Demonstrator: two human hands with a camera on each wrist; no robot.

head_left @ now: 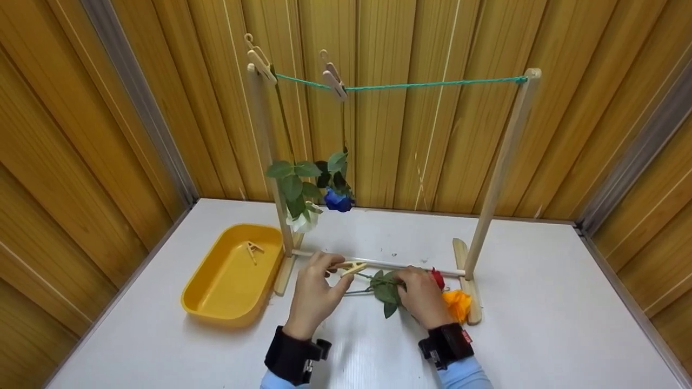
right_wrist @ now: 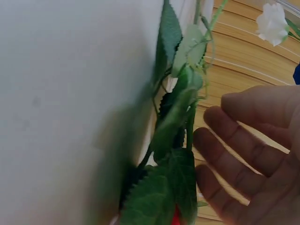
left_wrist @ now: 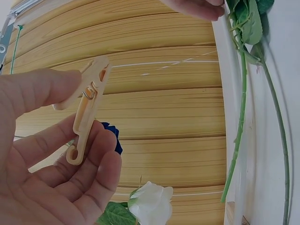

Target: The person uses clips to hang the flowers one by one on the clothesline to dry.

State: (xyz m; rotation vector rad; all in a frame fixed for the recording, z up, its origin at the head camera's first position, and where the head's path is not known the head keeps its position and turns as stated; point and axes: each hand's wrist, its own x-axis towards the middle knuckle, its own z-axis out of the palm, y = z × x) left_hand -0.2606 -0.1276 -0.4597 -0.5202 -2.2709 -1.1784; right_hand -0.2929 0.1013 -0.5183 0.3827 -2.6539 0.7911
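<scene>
A beige clothespin (left_wrist: pixel 91 101) with a hooked end is pinched in my left hand (head_left: pixel 314 296), between thumb and fingers. My right hand (head_left: pixel 424 298) is over the leafy stems (head_left: pixel 385 292) lying on the table, its fingers loosely bent; in the right wrist view the fingertips are right beside the green leaves (right_wrist: pixel 176 131), with no stem between them and the thumb. A red rose (head_left: pixel 438 278) and an orange flower (head_left: pixel 457 305) show past that hand. In the left wrist view two bare stem ends (left_wrist: pixel 236 159) run down from the leaves.
Behind stands a wooden frame (head_left: pixel 503 173) with a green cord (head_left: pixel 432 85). From it a white rose (head_left: pixel 303 219) and a blue rose (head_left: pixel 338 200) hang upside down by clothespins (head_left: pixel 335 84). A yellow basin (head_left: pixel 197 302) at left holds another clothespin (head_left: pixel 253 250).
</scene>
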